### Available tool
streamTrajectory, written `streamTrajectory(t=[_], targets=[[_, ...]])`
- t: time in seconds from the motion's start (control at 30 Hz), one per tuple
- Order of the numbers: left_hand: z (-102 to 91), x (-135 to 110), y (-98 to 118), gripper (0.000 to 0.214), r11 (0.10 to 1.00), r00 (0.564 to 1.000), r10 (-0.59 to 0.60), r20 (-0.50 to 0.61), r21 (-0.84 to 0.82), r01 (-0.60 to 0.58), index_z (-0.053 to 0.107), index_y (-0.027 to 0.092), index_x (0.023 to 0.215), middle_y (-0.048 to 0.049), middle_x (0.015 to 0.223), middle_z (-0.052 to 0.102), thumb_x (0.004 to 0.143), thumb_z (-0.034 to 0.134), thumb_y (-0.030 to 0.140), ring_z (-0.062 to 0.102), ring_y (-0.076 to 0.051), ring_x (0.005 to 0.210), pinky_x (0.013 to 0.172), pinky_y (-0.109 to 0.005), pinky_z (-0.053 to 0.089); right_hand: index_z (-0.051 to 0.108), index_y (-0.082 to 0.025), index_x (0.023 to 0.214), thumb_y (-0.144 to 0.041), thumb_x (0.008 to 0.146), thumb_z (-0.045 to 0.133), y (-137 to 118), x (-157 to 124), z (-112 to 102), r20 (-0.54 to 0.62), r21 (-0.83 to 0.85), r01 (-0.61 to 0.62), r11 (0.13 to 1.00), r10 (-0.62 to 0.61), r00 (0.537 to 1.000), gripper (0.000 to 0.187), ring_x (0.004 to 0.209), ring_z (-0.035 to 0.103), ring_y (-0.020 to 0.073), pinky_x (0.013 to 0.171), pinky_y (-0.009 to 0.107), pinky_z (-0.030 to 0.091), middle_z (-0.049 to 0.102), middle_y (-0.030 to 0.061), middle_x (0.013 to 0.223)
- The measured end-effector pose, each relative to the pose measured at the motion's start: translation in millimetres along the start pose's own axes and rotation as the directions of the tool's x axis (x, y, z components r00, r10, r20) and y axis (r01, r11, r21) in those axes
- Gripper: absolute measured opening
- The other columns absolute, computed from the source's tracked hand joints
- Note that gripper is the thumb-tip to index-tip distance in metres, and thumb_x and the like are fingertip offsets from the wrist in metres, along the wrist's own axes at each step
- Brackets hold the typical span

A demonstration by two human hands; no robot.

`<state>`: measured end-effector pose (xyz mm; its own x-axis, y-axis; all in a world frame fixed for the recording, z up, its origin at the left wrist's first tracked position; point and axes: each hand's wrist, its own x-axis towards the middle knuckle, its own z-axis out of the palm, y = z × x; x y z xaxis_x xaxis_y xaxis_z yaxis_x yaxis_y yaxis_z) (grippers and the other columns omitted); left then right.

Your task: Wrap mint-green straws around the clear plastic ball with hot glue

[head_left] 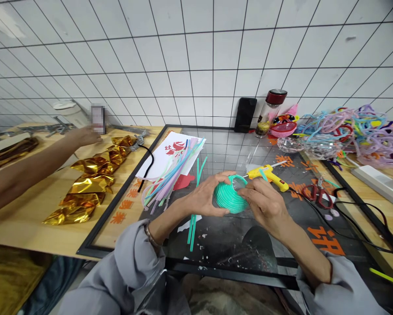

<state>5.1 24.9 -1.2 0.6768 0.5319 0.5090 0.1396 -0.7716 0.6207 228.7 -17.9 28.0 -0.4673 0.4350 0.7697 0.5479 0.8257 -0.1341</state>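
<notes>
My left hand (206, 195) is wrapped around the side of a small round turquoise pot (231, 199) with coiled ridges and an open, clear-looking mouth. At the rim on the other side, my right hand (265, 201) pinches a turquoise strip (262, 174), whose end sticks up above the fingers; its other end is hidden. Just behind my right hand lies a yellow hot glue gun (270, 176), with its nozzle close to the pot's mouth and a glue stick showing at the back. Loose turquoise strips (192, 232) lie on the black board below my left wrist.
Coloured strips (175, 175) lie on white paper (161, 153). A phone (245, 114) and glass bottle (269, 113) stand by the wall. Red scissors (317, 194), cables (343, 221) and a power strip (380, 186) are right. A co-worker's hand (86, 135) is beyond gold foil (88, 188).
</notes>
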Motion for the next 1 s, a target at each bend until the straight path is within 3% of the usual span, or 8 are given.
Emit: streamTrajectory(t=[0.17,0.3,0.4,0.63,0.73,0.83,1.0], targets=[[-1.8,-1,1,0.07,0.991,1.0,0.014,-0.002,0.132,-0.014,0.04,0.026,0.126,-0.0213,0.152,0.041,0.073,0.082,0.04,0.039,-0.039,0.146,0.114,-0.059,0.038,0.065,-0.017,0.102,-0.002,0.092,0.052,0,0,0,0.015,0.007,-0.001,1.0,0.001,1.0,0.022,0.072,0.053,0.0171,0.065,0.031,0.045,0.061,0.0045,0.079],[-5.8,-1,5,0.067,0.986,1.0,-0.017,-0.021,0.163,0.021,0.048,0.025,0.124,-0.0177,0.141,0.047,0.072,0.083,0.047,0.044,-0.037,0.139,0.114,-0.057,0.04,0.064,-0.015,0.103,-0.001,0.092,0.053,0,-1,0,0.03,-0.01,-0.002,1.0,0.002,1.0,0.021,0.072,0.052,0.0175,0.065,0.031,0.045,0.06,0.0049,0.079],[-10.1,-1,9,0.063,0.993,0.996,-0.092,-0.011,0.072,0.093,0.052,0.024,0.124,-0.0168,0.139,0.047,0.073,0.083,0.044,0.045,-0.035,0.138,0.115,-0.055,0.039,0.063,-0.014,0.102,-0.002,0.092,0.053,-3,0,0,0.05,-0.022,-0.011,1.0,0.013,0.999,0.018,0.075,0.054,0.0182,0.067,0.032,0.046,0.061,0.006,0.081],[-9.8,0,20,0.069,0.942,0.956,-0.288,0.062,-0.161,0.294,0.046,0.024,0.128,-0.0157,0.156,0.036,0.067,0.077,0.016,0.033,-0.036,0.15,0.124,-0.055,0.026,0.062,-0.011,0.105,-0.006,0.092,0.057,-11,2,0,0.082,0.006,-0.021,1.0,0.02,0.996,0.015,0.082,0.056,0.0206,0.076,0.036,0.049,0.063,0.0094,0.089],[-4.0,2,26,0.052,0.881,0.919,-0.392,0.031,-0.276,0.385,0.048,0.023,0.123,-0.0137,0.16,0.035,0.077,0.072,0.025,0.034,-0.035,0.15,0.124,-0.053,0.025,0.063,-0.01,0.105,-0.005,0.091,0.058,-12,1,3,0.078,0.002,-0.015,1.0,0.014,0.997,0.016,0.081,0.056,0.0205,0.074,0.035,0.049,0.063,0.0097,0.088],[3.0,4,32,0.026,0.835,0.879,-0.475,-0.037,-0.336,0.437,0.051,0.024,0.118,-0.0104,0.154,0.045,0.095,0.053,0.037,0.033,-0.029,0.151,0.126,-0.049,0.022,0.064,-0.01,0.105,-0.004,0.091,0.058,-12,0,6,0.057,-0.039,-0.001,0.999,0.003,0.998,0.016,0.079,0.056,0.0207,0.072,0.036,0.048,0.064,0.0096,0.086],[11.7,6,34,0.025,0.822,0.853,-0.506,-0.13,-0.373,0.431,0.053,0.023,0.113,-0.0123,0.15,0.047,0.097,0.051,0.042,0.04,-0.026,0.146,0.124,-0.045,0.026,0.064,-0.012,0.104,-0.005,0.092,0.057,-14,0,8,0.061,-0.086,0.0,0.996,0.005,0.998,0.016,0.077,0.056,0.0208,0.069,0.036,0.046,0.065,0.0093,0.084]])
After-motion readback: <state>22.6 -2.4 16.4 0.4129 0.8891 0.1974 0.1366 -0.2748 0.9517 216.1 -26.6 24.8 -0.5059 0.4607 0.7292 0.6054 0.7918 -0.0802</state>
